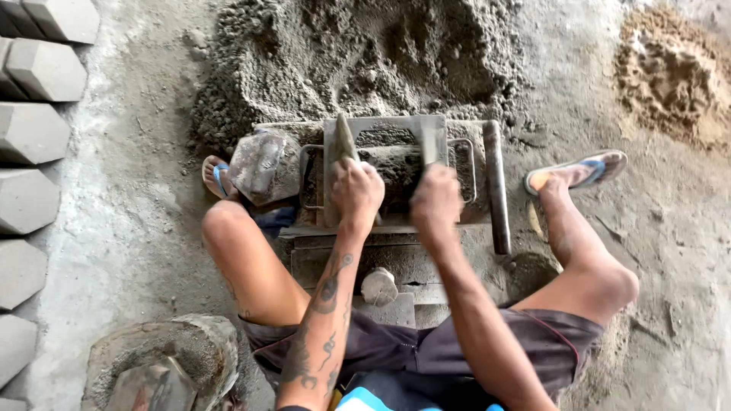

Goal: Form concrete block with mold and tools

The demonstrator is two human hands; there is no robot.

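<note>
Two hands on two trowels, both working inside the steel mould (384, 125); left hand (356, 190) is wrapped tight round the handle of the left trowel (344, 141), blade standing upright at the mould's left wall; right hand (435, 199) is fisted just as tight on the right trowel (429, 141), blade down at the right wall. Mould sits on a metal press frame (396, 259) between the person's knees, filled with damp grey mix (396, 164); big pile of the same mix (358, 53) lies just behind it; a brown sand heap (670, 76) is well apart at top right. Pipe lever (495, 190) lies along the frame's right side; round knob (379, 287) sits below the hands; finished hexagonal blocks (34, 129) line the left edge; a crusted bucket (164, 365) stands by the left thigh.

Risks, as I judge them: blades face each other closely, so a slip on wet mix could drive one into the other hand's knuckles; uneven packing at the walls could leave voids and a crumbly block edge; bare feet in sandals (579, 171) sit near the frame, exposed if the lever drops.
</note>
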